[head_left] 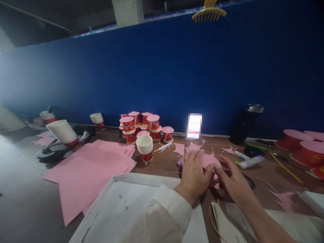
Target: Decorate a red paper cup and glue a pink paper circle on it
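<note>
My left hand [193, 172] curls over a piece of pink paper [210, 160] above the brown table, its thumb and fingers on the paper. From the right, my right hand [231, 175] pinches the edge of the same pink piece, thumb and index near my left thumb. What lies beneath the paper is hidden by the hands. A purple object [179, 162] shows just left of my left hand. Pink paper scraps [194, 145] lie beyond the hands.
Red cups with pink tops [128, 125] stand stacked behind white cups [144, 145]. Pink sheets [93, 165] and a white tray [146, 177] lie left. A black bottle [243, 126], glue sticks [250, 162], larger red pieces [307, 152] and a notebook [227, 216] are right.
</note>
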Demonstrator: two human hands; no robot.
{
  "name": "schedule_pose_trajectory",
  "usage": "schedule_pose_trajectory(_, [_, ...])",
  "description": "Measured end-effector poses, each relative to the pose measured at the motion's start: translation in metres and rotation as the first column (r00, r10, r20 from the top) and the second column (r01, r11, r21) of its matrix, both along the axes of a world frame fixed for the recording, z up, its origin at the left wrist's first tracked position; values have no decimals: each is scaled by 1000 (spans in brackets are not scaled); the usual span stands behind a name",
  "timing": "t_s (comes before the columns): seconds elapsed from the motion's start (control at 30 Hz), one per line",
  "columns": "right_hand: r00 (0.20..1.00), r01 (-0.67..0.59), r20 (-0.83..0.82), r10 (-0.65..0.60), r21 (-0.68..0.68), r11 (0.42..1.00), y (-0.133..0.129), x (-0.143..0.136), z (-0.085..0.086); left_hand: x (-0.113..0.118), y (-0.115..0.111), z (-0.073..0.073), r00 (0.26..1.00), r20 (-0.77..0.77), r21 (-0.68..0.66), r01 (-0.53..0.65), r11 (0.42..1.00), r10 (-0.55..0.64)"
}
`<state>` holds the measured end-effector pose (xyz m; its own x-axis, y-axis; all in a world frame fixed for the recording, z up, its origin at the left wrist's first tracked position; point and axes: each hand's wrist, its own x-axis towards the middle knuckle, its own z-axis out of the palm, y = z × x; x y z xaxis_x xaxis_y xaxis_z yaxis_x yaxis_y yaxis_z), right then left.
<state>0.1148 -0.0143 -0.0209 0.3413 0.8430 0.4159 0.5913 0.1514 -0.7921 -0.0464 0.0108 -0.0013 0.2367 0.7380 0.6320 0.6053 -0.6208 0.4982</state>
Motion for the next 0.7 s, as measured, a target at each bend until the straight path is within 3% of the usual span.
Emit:
schedule_pose_trajectory(0.23, [926,-80,376,32,114,990,-3,-4,2,0,0,-2,995,-76,46,-66,997,69])
schedule_pose_trajectory(0.7, [832,13,552,-61,90,996,-6,-9,4,-2,1,3,982,-155,119,-95,988,113])
